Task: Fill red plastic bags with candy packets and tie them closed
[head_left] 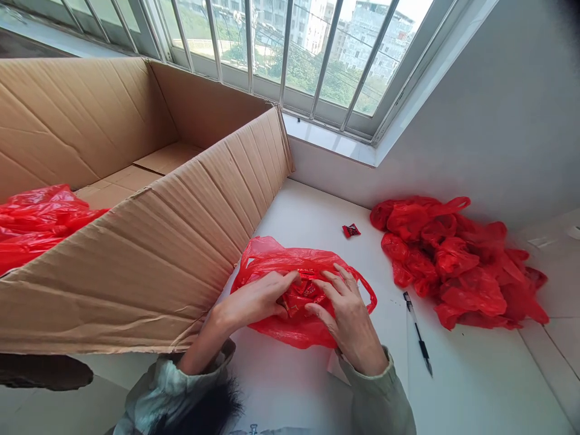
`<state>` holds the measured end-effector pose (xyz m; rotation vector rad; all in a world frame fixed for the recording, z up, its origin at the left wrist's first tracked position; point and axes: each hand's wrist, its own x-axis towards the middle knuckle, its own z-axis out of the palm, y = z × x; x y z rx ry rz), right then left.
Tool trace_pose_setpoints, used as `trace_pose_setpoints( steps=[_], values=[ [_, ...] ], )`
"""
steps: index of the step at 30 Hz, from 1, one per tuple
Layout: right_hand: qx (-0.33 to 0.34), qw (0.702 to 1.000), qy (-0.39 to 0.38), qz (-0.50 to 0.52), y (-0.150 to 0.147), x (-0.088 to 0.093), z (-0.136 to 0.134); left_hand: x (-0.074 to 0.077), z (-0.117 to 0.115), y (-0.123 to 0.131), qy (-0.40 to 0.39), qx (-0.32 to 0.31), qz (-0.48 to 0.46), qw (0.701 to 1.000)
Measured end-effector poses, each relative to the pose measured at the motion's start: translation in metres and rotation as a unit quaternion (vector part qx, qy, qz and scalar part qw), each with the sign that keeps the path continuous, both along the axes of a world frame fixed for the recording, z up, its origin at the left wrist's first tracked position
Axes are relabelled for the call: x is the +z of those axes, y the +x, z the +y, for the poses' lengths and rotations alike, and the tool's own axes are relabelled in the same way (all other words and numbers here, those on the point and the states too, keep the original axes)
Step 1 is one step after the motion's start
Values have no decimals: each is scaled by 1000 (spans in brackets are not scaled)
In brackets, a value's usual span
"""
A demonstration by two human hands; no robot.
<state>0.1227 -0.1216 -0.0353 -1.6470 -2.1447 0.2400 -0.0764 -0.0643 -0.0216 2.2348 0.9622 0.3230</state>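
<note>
A thin red plastic bag [294, 335] lies spread open on the white table, with several small shiny red wrapped packets [306, 297] inside its mouth. My left hand [258, 297] reaches in from the left, its thumb and fingers bent around packets at the near side. From the right, my right hand [351, 311] rests over the bag's opening with fingers apart, the fingertips at the packets and the bag's edge. One bag handle loop [372, 299] sticks out beyond my right hand. Beyond the bag lies a single small red packet [351, 230].
A large open cardboard box [212, 199] stands at the left, holding red plastic bags [40, 217]. A heap of red plastic bags [453, 260] lies by the wall at right. A pen [417, 333] lies near it. A barred window [290, 54] is behind.
</note>
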Motion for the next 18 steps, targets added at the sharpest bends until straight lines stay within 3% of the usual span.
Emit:
trace_pose_setpoints(
  steps=[3, 9, 14, 18],
  values=[
    [27, 996, -24, 82, 0, -6, -1, 5, 1, 1, -84, -25, -62, 994],
    [-13, 977, -23, 210, 6, -5, -9, 7, -6, -3, -166, 24, -187, 968],
    [-50, 976, 39, 210, 2, 2, -13, 7, -11, -1, -128, 124, -194, 965],
    [-46, 973, 40, 222, 1, 9, -14, 14, -14, 1, -54, 123, -195, 972]
  ],
)
